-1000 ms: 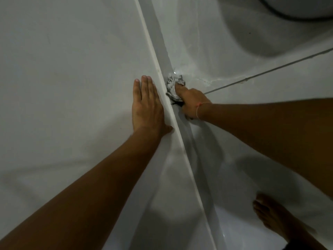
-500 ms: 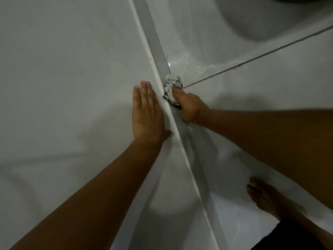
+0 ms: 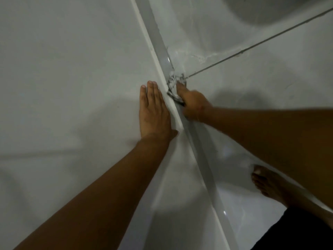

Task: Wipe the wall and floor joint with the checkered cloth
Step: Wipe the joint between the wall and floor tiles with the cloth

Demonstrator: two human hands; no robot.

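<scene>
1. The cloth (image 3: 174, 85) is mostly hidden. Only a crumpled gray and white bit pokes out past the fingertips of the right hand (image 3: 193, 103). Its checks are too blurry to see well.
2. The right hand is blurry too. Its fingers are curled tight around the cloth, and you cannot see the fingertips themselves.
3. The cloth sits in the joint (image 3: 180, 116), the gray strip where the wall (image 3: 72, 69) meets the floor (image 3: 252, 83). It is pressed there under the right fingers.
4. The left hand (image 3: 155, 112) lies flat on the wall with its fingers straight and close together. It holds nothing. Its fingertips are just beside the cloth, across the white edge of the joint.
5. A thin dark line (image 3: 252, 46) on the floor starts right past the right fingertips and runs away to the upper right.
6. A bare foot (image 3: 266, 184) stands on the floor, well behind the hands. The right arm covers part of it. A dark bit of clothing (image 3: 297, 230) is cut off at the bottom corner.
7. Compared with half a second ago, the right hand and cloth are now a little nearer the start of the dark line. The left hand has stayed flat in the same spot on the wall.
8. The dark curved thing seen at the top one second ago is now out of the picture.
</scene>
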